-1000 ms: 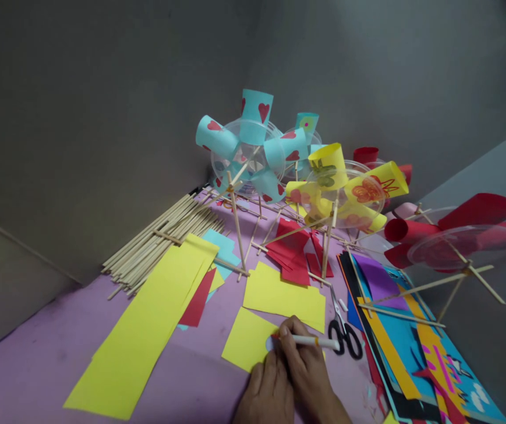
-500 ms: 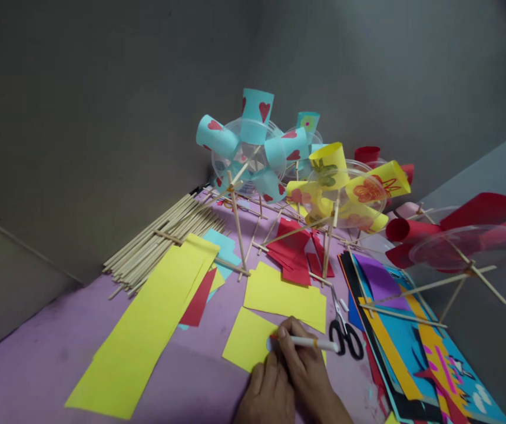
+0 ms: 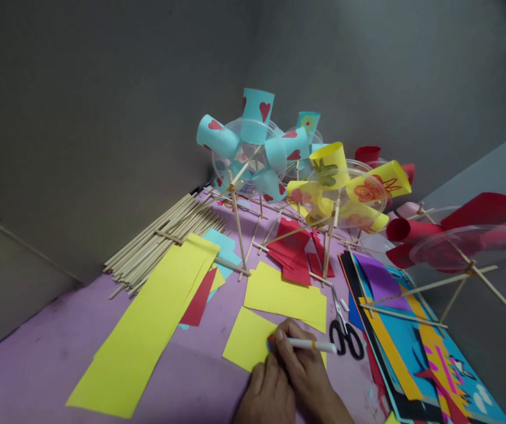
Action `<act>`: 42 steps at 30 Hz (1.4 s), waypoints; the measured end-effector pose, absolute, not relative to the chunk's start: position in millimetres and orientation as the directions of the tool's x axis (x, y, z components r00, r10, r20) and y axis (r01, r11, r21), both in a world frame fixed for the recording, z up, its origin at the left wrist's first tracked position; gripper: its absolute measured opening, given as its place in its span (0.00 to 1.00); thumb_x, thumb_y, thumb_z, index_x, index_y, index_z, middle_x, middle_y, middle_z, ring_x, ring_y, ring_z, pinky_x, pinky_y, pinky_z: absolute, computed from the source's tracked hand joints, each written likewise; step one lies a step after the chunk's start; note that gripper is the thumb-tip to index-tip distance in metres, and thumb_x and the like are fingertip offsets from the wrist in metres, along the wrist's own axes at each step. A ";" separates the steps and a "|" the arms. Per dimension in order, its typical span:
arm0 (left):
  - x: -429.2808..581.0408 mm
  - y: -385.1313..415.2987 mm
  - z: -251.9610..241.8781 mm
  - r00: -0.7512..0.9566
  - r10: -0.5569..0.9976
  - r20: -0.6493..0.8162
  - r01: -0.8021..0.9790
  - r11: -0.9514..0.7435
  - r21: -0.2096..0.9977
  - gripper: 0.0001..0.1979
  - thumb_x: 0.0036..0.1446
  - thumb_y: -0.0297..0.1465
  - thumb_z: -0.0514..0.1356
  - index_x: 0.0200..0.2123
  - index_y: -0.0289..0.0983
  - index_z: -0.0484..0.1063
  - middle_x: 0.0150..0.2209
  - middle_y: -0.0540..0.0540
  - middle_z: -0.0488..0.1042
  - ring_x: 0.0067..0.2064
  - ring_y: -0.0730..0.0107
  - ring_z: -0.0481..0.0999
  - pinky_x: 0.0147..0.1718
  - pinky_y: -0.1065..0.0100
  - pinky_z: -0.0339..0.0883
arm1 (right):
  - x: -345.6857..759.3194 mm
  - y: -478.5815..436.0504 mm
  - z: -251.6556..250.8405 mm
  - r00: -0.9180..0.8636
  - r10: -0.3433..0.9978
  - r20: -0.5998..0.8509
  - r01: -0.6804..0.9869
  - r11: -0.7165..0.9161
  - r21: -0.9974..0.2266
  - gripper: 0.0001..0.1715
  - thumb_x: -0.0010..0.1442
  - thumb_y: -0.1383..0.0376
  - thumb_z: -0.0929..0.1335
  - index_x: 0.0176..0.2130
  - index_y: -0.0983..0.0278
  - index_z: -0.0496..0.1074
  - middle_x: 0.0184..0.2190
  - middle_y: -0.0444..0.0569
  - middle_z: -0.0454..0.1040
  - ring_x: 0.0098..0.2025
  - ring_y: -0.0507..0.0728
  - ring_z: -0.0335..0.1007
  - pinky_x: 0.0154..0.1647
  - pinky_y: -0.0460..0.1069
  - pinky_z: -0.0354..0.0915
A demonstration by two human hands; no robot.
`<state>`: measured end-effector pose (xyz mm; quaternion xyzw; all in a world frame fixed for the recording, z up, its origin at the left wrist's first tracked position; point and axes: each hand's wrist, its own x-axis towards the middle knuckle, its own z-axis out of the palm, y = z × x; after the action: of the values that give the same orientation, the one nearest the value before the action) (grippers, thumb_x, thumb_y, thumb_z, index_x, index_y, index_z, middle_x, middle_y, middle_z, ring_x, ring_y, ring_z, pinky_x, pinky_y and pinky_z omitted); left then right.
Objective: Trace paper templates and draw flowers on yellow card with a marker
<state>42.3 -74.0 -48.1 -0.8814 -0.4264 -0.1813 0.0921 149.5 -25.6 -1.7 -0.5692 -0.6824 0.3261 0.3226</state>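
My right hand (image 3: 303,359) is closed round a white marker pen (image 3: 308,344) with an orange band. Its orange-red tip end points left, at the right part of a small piece of yellow paper (image 3: 246,338). Beside it, my left hand (image 3: 268,391) has its fingers bent and close together, against the paper's lower right edge; the fingertips are partly hidden. Whatever is drawn under the pen is covered by my hands. Just behind lie more yellow paper pieces (image 3: 285,294). Black-handled scissors (image 3: 345,341) rest to the right of the pen.
Long yellow strips (image 3: 142,335) lie at left, before a bundle of wooden sticks (image 3: 155,247). Behind stand stick-framed wheels: blue with hearts (image 3: 257,115), yellow (image 3: 330,165), and red (image 3: 482,212) at right. Red paper (image 3: 290,253) and stacked coloured sheets (image 3: 398,347) lie nearby. Walls rise behind and left.
My right hand and the marker pen have shifted very slightly, the pen's rear end a little left. My left hand stays in place.
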 end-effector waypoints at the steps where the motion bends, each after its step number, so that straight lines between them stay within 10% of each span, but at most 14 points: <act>1: 42.3 -73.9 -47.8 0.570 0.719 0.398 0.786 -0.618 -0.008 0.13 0.63 0.28 0.51 0.46 0.34 0.73 0.42 0.42 0.76 0.48 0.61 0.70 0.46 0.61 0.57 | 149.5 -25.3 -1.3 -0.146 0.987 0.062 0.567 0.135 -0.812 0.20 0.67 0.57 0.56 0.26 0.61 0.61 0.21 0.43 0.63 0.24 0.54 0.61 0.27 0.47 0.57; 42: 43.4 -73.7 -50.2 0.566 0.709 0.420 0.790 -0.613 -0.030 0.13 0.64 0.31 0.52 0.45 0.35 0.75 0.40 0.43 0.76 0.48 0.60 0.69 0.46 0.61 0.55 | 149.0 -24.5 3.3 -0.166 0.986 -0.020 0.485 0.064 -0.872 0.21 0.65 0.55 0.57 0.26 0.63 0.64 0.22 0.43 0.64 0.25 0.53 0.61 0.26 0.46 0.57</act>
<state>43.4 -73.7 -50.2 -0.8783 -0.4266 -0.1869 0.1079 149.0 -24.5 3.3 -0.5610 -0.6557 0.3913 0.3197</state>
